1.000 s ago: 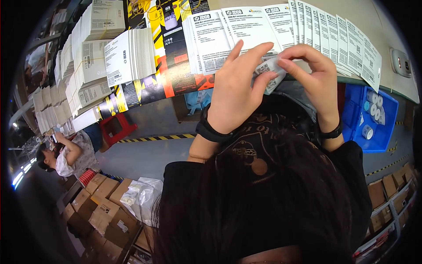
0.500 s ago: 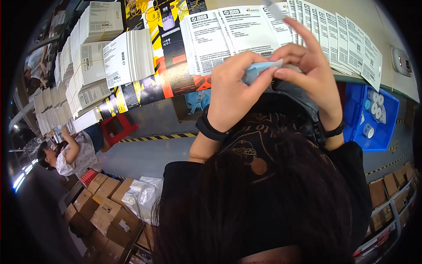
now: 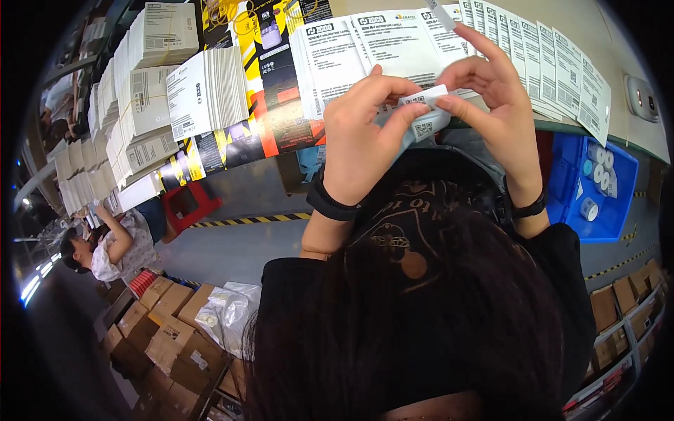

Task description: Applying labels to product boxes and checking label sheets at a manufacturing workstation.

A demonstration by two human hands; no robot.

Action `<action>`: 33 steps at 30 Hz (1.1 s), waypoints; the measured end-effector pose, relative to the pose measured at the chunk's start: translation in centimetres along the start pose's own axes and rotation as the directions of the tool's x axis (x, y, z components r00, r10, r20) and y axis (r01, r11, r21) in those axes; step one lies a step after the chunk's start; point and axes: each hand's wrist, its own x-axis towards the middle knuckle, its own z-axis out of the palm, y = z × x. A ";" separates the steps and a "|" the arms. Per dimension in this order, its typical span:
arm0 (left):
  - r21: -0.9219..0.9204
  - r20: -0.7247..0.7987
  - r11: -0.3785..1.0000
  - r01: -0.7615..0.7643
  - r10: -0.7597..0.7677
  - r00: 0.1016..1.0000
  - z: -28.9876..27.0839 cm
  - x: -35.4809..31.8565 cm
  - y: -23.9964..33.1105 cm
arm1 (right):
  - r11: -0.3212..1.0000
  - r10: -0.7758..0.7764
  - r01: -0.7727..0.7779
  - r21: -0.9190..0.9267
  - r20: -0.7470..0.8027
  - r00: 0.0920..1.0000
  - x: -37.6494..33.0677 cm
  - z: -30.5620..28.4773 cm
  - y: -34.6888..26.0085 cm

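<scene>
Head view shows your left hand (image 3: 361,137) and your right hand (image 3: 495,105) raised together over the near edge of the desk (image 3: 618,42), both pinching one small white label sheet (image 3: 425,116) printed with square codes. Your left thumb and fingers are closed on its left end, and your right thumb and forefinger clamp its right end, with the other right fingers spread upward. The sheet hangs between your hands, just above the fanned row of white leaflets (image 3: 554,67) along the desk's near edge. Toward the desk's left end lie yellow-and-black flat cartons (image 3: 270,77) and stacks of white booklets (image 3: 203,91). A blue bin (image 3: 625,189) with small rolls sits below the desk's right end. Another person (image 3: 116,245) works by brown boxes (image 3: 168,330) at lower left
</scene>
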 end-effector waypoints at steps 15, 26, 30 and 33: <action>-0.065 0.197 0.965 0.256 -0.239 0.951 -0.4 -0.4 -0.4 | 0.980 0.156 -0.146 0.139 -0.071 0.985 2.6 -1.1 2.7; -0.013 0.234 0.980 0.198 -0.189 0.954 0.1 -0.6 -0.6 | 0.653 -0.555 0.366 0.663 0.090 0.827 6.5 -0.1 8.1; -0.001 0.221 0.980 0.198 -0.193 0.956 0.1 -0.6 -0.5 | 0.982 -0.004 -0.015 0.190 0.099 0.995 5.0 -0.8 5.5; 0.001 0.218 0.979 0.203 -0.198 0.956 0.1 -0.6 -0.5 | 0.982 0.005 -0.022 0.189 0.089 0.996 5.3 -0.5 6.0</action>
